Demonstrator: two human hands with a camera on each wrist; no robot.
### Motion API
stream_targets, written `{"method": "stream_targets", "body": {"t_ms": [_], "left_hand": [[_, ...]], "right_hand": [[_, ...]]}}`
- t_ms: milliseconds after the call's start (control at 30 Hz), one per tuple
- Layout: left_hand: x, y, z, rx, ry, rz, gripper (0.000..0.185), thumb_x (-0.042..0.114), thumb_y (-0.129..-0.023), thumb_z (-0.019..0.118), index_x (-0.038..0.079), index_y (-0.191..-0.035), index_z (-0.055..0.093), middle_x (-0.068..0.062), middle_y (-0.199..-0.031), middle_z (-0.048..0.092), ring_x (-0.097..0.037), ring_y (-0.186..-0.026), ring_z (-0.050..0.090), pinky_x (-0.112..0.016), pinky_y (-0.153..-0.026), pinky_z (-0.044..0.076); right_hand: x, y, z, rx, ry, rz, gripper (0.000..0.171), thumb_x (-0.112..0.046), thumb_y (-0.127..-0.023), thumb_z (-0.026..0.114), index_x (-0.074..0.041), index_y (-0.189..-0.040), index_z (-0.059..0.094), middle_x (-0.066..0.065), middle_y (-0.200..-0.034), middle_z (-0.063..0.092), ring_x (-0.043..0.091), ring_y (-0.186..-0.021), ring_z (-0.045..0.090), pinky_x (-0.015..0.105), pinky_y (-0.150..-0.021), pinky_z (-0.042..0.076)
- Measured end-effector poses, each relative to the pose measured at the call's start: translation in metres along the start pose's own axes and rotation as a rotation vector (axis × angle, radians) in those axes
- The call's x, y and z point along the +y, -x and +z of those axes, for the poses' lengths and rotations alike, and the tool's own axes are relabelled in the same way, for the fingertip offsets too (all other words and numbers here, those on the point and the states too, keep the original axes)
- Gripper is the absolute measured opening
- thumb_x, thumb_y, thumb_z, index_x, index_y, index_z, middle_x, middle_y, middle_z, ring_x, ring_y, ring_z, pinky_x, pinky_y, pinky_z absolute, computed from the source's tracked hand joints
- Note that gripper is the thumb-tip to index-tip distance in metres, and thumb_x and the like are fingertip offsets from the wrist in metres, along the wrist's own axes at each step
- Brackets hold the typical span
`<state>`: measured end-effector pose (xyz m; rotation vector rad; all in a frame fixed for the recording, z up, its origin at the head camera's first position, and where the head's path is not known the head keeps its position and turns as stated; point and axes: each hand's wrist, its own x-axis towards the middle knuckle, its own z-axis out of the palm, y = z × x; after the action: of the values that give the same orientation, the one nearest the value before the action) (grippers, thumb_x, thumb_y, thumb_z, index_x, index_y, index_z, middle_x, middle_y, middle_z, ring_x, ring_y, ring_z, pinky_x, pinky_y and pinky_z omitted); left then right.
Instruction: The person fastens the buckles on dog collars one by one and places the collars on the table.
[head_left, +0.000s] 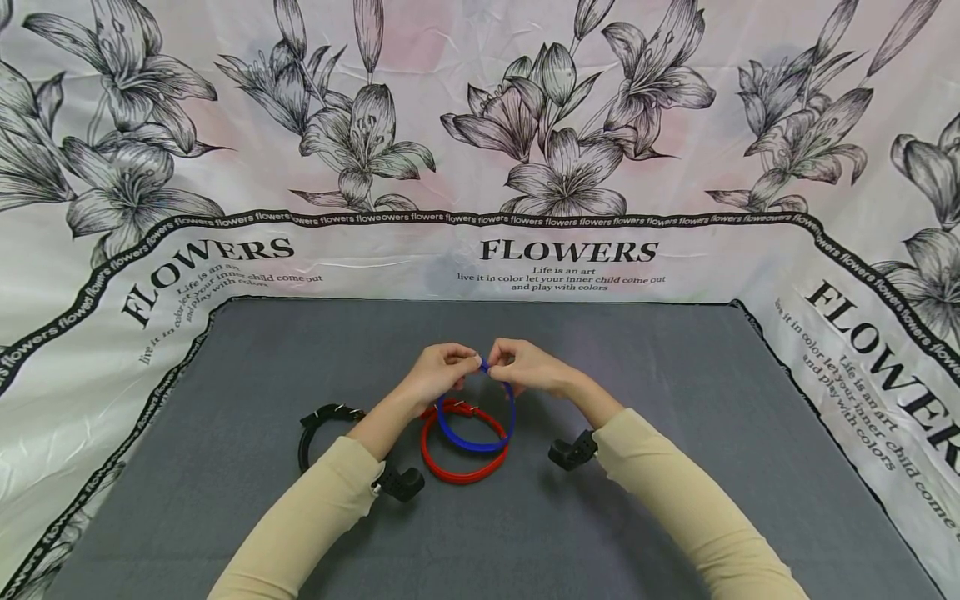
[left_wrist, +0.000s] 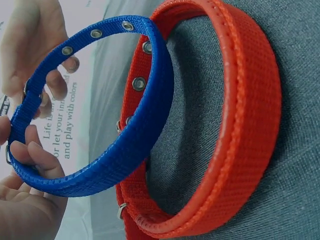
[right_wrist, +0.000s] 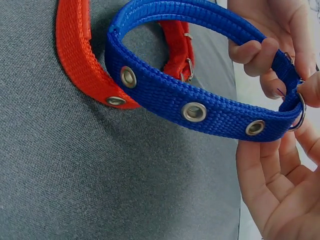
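Both hands hold a blue dog collar (head_left: 474, 447) up over the table, formed into a loop. My left hand (head_left: 438, 368) pinches it by the buckle end, thumb and fingertips on the webbing. My right hand (head_left: 528, 367) pinches the strap close beside, around the metal ring (right_wrist: 301, 107). Metal eyelets (right_wrist: 194, 112) line the blue strap. Behind the blue loop, a red collar (head_left: 459, 478) of the same kind lies on the table as a ring, its buckle toward the far side.
A black collar (head_left: 303, 446) lies left of the red one, partly hidden by the left forearm. Grey cloth (head_left: 637, 350) covers the table, bordered by a white flower-printed sheet (head_left: 420, 267). Black wrist cameras (head_left: 573, 450) hang below both sleeves.
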<state>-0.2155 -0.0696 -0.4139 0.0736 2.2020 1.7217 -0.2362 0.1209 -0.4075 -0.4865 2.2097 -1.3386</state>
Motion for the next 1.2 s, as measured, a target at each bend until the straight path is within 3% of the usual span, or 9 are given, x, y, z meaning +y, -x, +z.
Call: {"method": "stream_targets", "body": {"t_ms": [200, 467, 733, 1000, 1200], "left_hand": [[-0.001, -0.003, -0.003, -0.008, 0.005, -0.009, 0.026, 0.023, -0.087, 0.065, 0.008, -0.108, 0.065, -0.007, -0.093, 0.065, -0.012, -0.059, 0.049, -0.034, -0.068, 0.045], [0.0, -0.002, -0.004, -0.017, 0.013, -0.034, 0.029, 0.023, -0.087, 0.065, 0.006, -0.11, 0.064, -0.009, -0.095, 0.062, -0.012, -0.062, 0.051, -0.031, -0.067, 0.047], [0.001, -0.004, -0.004, 0.029, 0.07, -0.041, 0.022, 0.028, -0.088, 0.063, 0.011, -0.101, 0.066, -0.016, -0.1, 0.06, -0.015, -0.065, 0.056, -0.034, -0.072, 0.052], [0.0, -0.002, -0.005, 0.083, 0.142, -0.029, 0.026, 0.025, -0.09, 0.06, 0.006, -0.108, 0.063, -0.008, -0.092, 0.06, -0.017, -0.069, 0.06, -0.024, -0.062, 0.053], [-0.001, -0.003, -0.006, 0.13, 0.19, -0.014, 0.028, 0.027, -0.093, 0.055, 0.006, -0.111, 0.058, -0.009, -0.096, 0.062, -0.027, -0.081, 0.064, -0.026, -0.063, 0.055]], "right_hand": [[0.002, 0.0, 0.001, 0.033, 0.006, -0.025, 0.013, -0.019, -0.087, 0.057, -0.01, -0.096, 0.055, 0.027, -0.095, 0.053, 0.035, -0.07, 0.06, 0.05, -0.066, 0.052], [0.005, -0.001, 0.002, 0.04, 0.011, -0.05, 0.022, -0.025, -0.091, 0.058, -0.008, -0.104, 0.056, 0.024, -0.099, 0.055, 0.043, -0.077, 0.058, 0.051, -0.069, 0.051], [-0.003, 0.002, 0.003, 0.034, 0.014, -0.041, 0.023, -0.021, -0.093, 0.055, -0.004, -0.109, 0.056, 0.013, -0.094, 0.056, 0.027, -0.068, 0.059, 0.055, -0.072, 0.05], [-0.024, 0.017, 0.008, 0.03, 0.021, -0.024, 0.026, -0.019, -0.093, 0.055, -0.001, -0.112, 0.054, 0.018, -0.101, 0.054, 0.042, -0.095, 0.055, 0.051, -0.075, 0.051], [-0.021, 0.018, 0.01, 0.027, 0.0, -0.026, 0.026, -0.018, -0.093, 0.054, 0.0, -0.112, 0.054, 0.028, -0.107, 0.051, 0.038, -0.095, 0.056, 0.052, -0.075, 0.051]]}}
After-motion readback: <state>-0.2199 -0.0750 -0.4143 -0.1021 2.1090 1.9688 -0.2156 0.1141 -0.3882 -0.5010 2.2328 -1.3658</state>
